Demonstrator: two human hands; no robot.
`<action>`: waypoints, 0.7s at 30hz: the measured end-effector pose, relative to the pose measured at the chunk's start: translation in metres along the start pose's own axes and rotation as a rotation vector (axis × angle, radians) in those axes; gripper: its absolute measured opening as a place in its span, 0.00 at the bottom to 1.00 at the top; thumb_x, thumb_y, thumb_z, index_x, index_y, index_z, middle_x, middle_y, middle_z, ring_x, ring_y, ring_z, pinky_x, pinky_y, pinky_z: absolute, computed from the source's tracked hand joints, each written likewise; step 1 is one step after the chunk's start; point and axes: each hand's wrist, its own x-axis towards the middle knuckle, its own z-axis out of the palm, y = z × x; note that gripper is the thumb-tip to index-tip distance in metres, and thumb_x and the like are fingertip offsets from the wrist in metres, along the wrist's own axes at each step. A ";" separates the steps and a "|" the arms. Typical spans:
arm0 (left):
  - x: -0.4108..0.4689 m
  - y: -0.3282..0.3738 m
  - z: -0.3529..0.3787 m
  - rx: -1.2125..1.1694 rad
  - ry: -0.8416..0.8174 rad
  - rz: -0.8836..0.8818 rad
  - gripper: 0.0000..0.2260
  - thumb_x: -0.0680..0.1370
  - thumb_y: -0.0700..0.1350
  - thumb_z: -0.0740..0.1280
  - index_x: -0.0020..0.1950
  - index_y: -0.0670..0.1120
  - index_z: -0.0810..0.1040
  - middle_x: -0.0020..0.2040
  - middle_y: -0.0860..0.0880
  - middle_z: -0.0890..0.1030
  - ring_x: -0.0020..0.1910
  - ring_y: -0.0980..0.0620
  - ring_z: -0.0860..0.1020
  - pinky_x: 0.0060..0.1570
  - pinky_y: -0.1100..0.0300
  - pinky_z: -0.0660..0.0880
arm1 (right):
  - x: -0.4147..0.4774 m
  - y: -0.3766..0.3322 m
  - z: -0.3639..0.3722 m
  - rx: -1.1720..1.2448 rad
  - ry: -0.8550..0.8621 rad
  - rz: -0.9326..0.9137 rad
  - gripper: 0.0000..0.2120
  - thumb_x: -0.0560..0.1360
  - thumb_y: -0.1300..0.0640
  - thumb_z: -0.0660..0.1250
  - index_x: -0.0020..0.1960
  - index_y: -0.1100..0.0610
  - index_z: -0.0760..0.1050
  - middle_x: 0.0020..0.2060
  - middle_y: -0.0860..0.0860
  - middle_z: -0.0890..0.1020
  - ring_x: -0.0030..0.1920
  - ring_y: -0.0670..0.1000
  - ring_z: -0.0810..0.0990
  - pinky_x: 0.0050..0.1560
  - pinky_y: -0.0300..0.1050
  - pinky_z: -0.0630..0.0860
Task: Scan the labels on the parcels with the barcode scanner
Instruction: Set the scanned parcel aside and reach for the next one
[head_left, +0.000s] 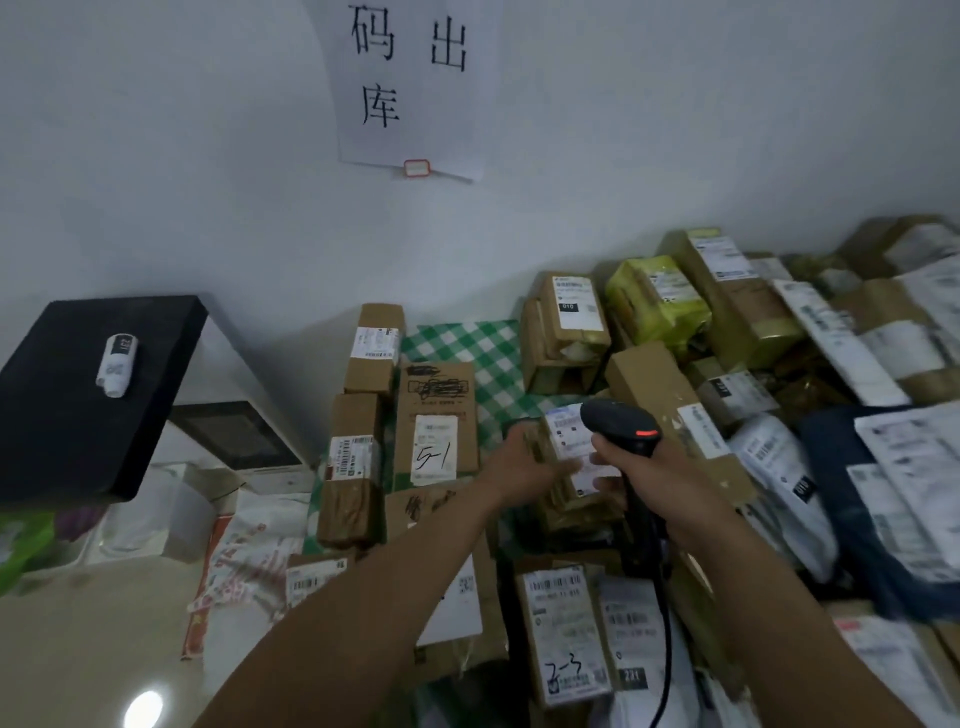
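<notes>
Wrapping right hand (662, 475) fingers round barcode scanner (621, 422) | left hand (519, 462) fingers holding labelled parcel (570, 441)

wall sheet (410, 78) at 12 o'clock: large black characters 码, 出, 库. flat box (435, 400) at 7 o'clock: label hand-marked "5-1". taped box (563, 332) at 2 o'clock: black tag "010". white bag (779, 467) at 4 o'clock: black tag "010". lower box (563, 623) at 5 o'clock: label hand-marked "2-3". white parcel (631, 629) at its 3 o'clock: black tag "221". small parcel (571, 447) near centre: label print blurred, unreadable.
</notes>
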 end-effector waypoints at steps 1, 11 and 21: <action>-0.002 0.000 0.012 -0.036 0.011 0.006 0.34 0.69 0.62 0.79 0.72 0.57 0.70 0.61 0.58 0.82 0.56 0.62 0.80 0.60 0.54 0.80 | -0.005 0.002 -0.005 0.003 0.025 0.007 0.08 0.79 0.51 0.72 0.57 0.45 0.78 0.50 0.52 0.87 0.49 0.57 0.87 0.46 0.51 0.79; -0.025 -0.003 0.050 -0.323 0.094 -0.085 0.21 0.78 0.42 0.74 0.69 0.54 0.76 0.62 0.52 0.83 0.60 0.51 0.81 0.61 0.55 0.79 | -0.035 0.026 -0.026 0.050 0.090 0.040 0.10 0.78 0.51 0.73 0.57 0.52 0.81 0.47 0.56 0.85 0.50 0.56 0.83 0.41 0.46 0.77; -0.080 0.008 0.035 -0.450 0.220 -0.044 0.36 0.68 0.52 0.81 0.69 0.74 0.68 0.66 0.56 0.80 0.62 0.51 0.81 0.62 0.45 0.79 | -0.055 0.027 -0.009 0.042 0.105 -0.096 0.15 0.78 0.49 0.73 0.63 0.50 0.80 0.52 0.51 0.86 0.51 0.53 0.85 0.38 0.40 0.81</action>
